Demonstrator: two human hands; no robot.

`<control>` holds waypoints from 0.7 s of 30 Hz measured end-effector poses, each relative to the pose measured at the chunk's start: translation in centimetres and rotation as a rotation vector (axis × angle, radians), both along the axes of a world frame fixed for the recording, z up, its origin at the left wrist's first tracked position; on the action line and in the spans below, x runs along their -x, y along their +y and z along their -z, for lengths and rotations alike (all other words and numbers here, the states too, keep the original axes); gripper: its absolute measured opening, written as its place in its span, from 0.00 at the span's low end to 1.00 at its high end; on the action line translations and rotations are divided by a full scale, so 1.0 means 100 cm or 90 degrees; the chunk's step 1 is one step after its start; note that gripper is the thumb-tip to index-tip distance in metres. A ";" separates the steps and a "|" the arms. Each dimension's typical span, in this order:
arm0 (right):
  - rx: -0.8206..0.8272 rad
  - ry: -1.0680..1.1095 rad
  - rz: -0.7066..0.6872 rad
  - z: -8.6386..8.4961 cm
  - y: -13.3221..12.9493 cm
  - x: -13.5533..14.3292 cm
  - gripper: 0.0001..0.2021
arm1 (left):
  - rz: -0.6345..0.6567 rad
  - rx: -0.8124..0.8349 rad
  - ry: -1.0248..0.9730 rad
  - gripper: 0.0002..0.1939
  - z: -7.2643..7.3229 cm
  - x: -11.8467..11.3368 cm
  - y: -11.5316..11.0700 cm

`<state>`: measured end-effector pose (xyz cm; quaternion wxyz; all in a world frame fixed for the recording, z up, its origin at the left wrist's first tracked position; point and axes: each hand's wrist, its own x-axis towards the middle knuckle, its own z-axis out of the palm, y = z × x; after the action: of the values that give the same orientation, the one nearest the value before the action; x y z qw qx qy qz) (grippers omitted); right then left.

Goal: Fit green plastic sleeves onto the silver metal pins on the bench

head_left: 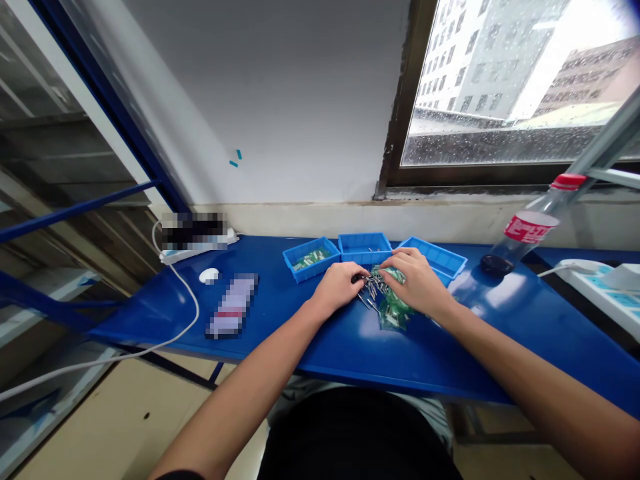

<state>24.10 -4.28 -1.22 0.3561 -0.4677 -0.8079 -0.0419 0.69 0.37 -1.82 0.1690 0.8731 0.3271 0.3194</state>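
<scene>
My left hand (341,285) is closed at the left side of a pile of thin metal pieces (373,291), with something dark at its fingertips that I cannot make out. On the right, my right hand (414,280) has its fingers curled over a green-tinted clear bag (394,311) beside the pile. Behind the hands stand three blue trays: the left tray (316,269) holds small pale and green pieces, the middle tray (365,259) shows a few small metal bits, and the right tray (453,273) is partly hidden by my right hand.
A clear bottle with a red cap (531,227) stands at the right, near a white power strip (600,293). A blurred flat item (233,305), a white round object (209,275) and a white cable (196,310) lie left on the blue table (280,327).
</scene>
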 end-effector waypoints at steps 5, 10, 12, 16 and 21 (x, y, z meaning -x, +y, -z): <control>0.011 0.011 -0.012 0.002 0.003 -0.001 0.08 | -0.003 0.011 0.004 0.14 0.001 0.000 0.001; 0.013 0.015 -0.020 0.002 0.002 0.000 0.08 | -0.005 0.015 0.010 0.13 -0.005 0.000 -0.003; 0.015 0.016 -0.021 0.001 0.001 0.001 0.07 | 0.006 0.004 0.018 0.13 -0.007 0.001 -0.004; 0.018 0.020 -0.021 0.002 0.001 0.001 0.07 | 0.020 -0.023 0.019 0.15 -0.006 0.001 -0.003; 0.020 0.020 -0.028 0.000 0.000 0.002 0.06 | 0.015 -0.026 -0.053 0.14 -0.010 0.001 -0.005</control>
<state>23.89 -4.26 -1.25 0.3623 -0.4563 -0.8126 -0.0138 0.59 -0.09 -0.79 0.1685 0.8662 0.3028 0.3601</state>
